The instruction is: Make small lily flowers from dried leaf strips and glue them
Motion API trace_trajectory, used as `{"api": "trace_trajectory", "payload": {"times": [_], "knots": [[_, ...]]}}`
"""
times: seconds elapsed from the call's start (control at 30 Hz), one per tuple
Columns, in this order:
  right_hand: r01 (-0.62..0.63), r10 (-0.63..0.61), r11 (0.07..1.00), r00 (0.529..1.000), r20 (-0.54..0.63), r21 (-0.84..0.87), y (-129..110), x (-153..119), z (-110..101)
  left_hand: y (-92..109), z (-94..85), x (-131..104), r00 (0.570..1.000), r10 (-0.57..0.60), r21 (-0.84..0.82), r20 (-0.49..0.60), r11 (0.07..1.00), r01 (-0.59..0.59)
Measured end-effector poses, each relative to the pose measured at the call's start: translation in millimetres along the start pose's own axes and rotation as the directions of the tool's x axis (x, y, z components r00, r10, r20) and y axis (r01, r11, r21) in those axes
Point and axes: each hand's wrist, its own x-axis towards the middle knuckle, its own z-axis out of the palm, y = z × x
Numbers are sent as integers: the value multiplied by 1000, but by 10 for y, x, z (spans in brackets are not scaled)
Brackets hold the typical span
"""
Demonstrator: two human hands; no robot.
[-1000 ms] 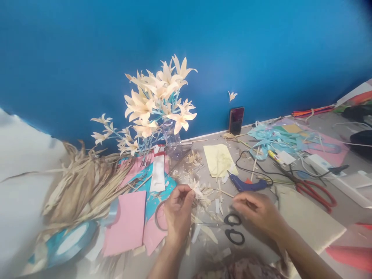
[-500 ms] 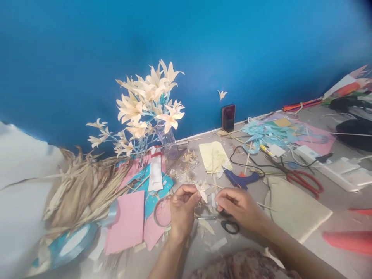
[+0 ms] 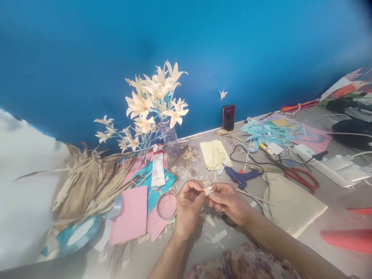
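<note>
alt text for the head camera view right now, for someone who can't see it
Two bare hands, left and right, pinch a small pale flower above a cluttered table, with a blue glue gun nearby and a vase of cream flowers behind.

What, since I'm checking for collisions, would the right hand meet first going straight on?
The right hand would first meet the small pale flower, which its fingertips seem to pinch, then the left hand; exact depth is unclear.
</note>
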Motion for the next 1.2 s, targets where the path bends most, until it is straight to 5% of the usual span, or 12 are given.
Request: {"api": "trace_trajectory", "payload": {"times": [0.13,0.4,0.5,0.77,1.2], "knots": [[-1,1,1000,1000,0,-3,-7,-6,-11,-35,-36,-1,998,-44,-13,49,999,45],[87,-90,994,995,-45,-64,-49,12,-72,-25,-35,15,993,-102,92,-56,990,107],[111,-121,989,987,-103,-100,-96,18,-150,-51,-40,26,990,-139,-1,-35,990,139],[105,-101,979,994,31,-177,-171,34,-190,-55,-5,31,959,-278,-124,56,951,283],[107,-112,989,993,-44,-104,-160,65,-159,-63,-24,32,945,-284,-119,165,945,305]]}}
